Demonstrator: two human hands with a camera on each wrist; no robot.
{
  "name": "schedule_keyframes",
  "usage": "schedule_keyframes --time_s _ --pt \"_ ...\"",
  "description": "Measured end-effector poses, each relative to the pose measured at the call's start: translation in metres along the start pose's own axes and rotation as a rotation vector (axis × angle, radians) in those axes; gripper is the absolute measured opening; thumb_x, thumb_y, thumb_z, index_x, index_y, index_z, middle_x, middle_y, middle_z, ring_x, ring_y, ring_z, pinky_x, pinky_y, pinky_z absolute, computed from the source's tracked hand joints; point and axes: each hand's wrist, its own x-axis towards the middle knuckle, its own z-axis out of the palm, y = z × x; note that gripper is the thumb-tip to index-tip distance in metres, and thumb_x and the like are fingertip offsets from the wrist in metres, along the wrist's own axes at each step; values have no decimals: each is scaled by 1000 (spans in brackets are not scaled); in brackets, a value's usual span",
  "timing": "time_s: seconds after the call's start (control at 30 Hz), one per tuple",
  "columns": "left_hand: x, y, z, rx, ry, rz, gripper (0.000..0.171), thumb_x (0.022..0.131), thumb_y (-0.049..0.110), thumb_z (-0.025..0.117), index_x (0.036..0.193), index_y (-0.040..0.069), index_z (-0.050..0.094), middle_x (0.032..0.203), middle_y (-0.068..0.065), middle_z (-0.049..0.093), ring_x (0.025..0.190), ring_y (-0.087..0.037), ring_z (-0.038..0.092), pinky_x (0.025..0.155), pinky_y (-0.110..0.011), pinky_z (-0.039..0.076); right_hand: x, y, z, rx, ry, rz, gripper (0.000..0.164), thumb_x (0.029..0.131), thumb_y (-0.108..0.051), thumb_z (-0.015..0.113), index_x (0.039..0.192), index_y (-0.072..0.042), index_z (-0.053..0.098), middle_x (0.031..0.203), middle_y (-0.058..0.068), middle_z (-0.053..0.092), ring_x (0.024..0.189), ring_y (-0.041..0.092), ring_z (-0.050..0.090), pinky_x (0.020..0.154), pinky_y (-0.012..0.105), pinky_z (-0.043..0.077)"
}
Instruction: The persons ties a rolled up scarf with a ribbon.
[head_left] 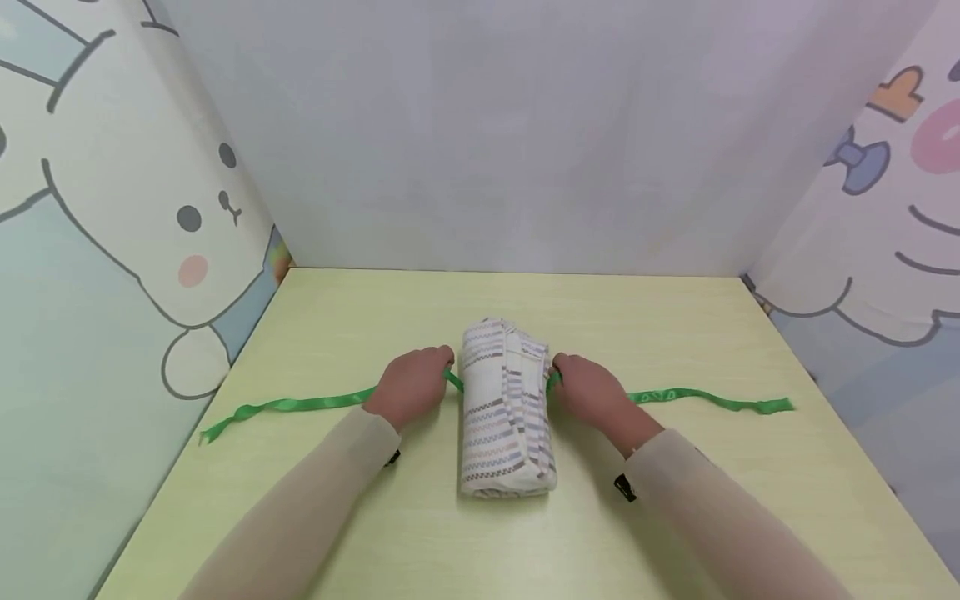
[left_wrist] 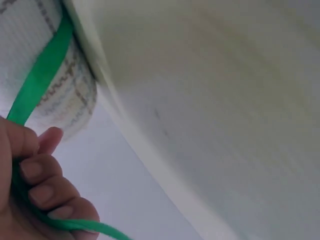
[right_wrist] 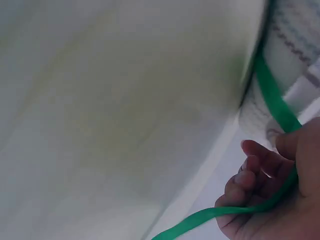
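Observation:
A rolled patterned towel [head_left: 491, 417], white with brown, blue and grey stitched bands, lies lengthwise in the middle of the table. A green ribbon [head_left: 307, 403] runs beneath the roll and comes out on both sides. Left of the towel, my left hand [head_left: 414, 383] grips the ribbon close to the roll, its fingers curled round it in the left wrist view. On the other side my right hand [head_left: 592, 388] pinches the ribbon [right_wrist: 275, 97] between thumb and finger, with the tail passing over the palm. Both ribbon tails trail outward over the table.
The pale yellow-green table [head_left: 645, 325] ends at a plain light wall [head_left: 480, 150] behind. Panels with cartoon drawings stand along the left [head_left: 135, 192] and right sides. Small black strap ends [head_left: 625, 488] hang from the sleeves at both wrists.

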Motion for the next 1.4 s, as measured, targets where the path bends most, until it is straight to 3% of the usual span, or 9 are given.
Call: schedule_keyframes --time_s 0.13,0.27,0.37,0.5,0.73,0.9,1.03,1.17,1.4 --pt "-3 7 2 -82 41 -22 21 103 18 55 122 14 65 108 1 67 97 -19 63 86 -40 53 -5 -6 -2 121 77 34 26 102 -20 53 120 -3 59 106 10 63 85 24 57 73 43 50" --pt "-5 16 6 -91 102 23 27 98 18 61 125 12 64 112 1 65 98 -19 60 91 -39 51 -13 -7 -1 75 150 51 30 98 -21 56 121 -2 60 112 13 62 90 28 58 74 47 52" --pt "-10 21 6 -49 185 37 28 94 19 67 120 10 65 105 0 63 90 -19 57 86 -37 50 -18 -9 -4 75 192 64 31 96 -22 57 119 -2 60 110 14 61 89 29 57 72 46 51" --pt "-15 25 2 8 240 -52 24 91 28 73 104 10 63 86 0 58 74 -19 54 66 -35 48 -23 -14 -11 121 219 102 33 99 -28 58 117 -1 61 106 13 61 82 28 56 65 42 49" --pt "-28 35 -7 22 14 -301 48 98 52 60 67 15 57 59 -1 53 55 -17 51 48 -34 42 -34 -16 -21 109 100 268 47 104 -49 47 95 -4 60 81 10 59 66 26 56 53 38 43" --pt "-37 41 -9 -74 -95 -366 59 102 57 46 61 15 56 59 -4 53 56 -20 53 51 -37 44 -40 -17 -25 195 -89 297 69 107 -54 32 75 -4 68 66 8 62 58 24 59 54 38 46" --pt "-38 46 -3 -196 -111 -380 60 105 56 38 65 14 55 62 -6 52 56 -21 51 52 -36 41 -40 -18 -20 407 -154 267 72 108 -47 28 71 -2 72 64 9 67 55 24 64 56 37 50" --pt "-39 52 4 -291 -51 -379 58 106 52 35 65 15 52 62 -5 49 55 -20 50 51 -34 40 -40 -20 -13 554 -133 271 67 107 -49 30 83 0 69 73 11 69 61 26 66 57 38 53" --pt "-43 62 9 -562 -9 -324 50 110 43 31 89 10 63 72 -8 51 63 -23 51 59 -37 44 -39 -22 -2 672 -61 267 65 109 -52 28 92 -1 65 76 15 63 64 26 58 57 36 49"
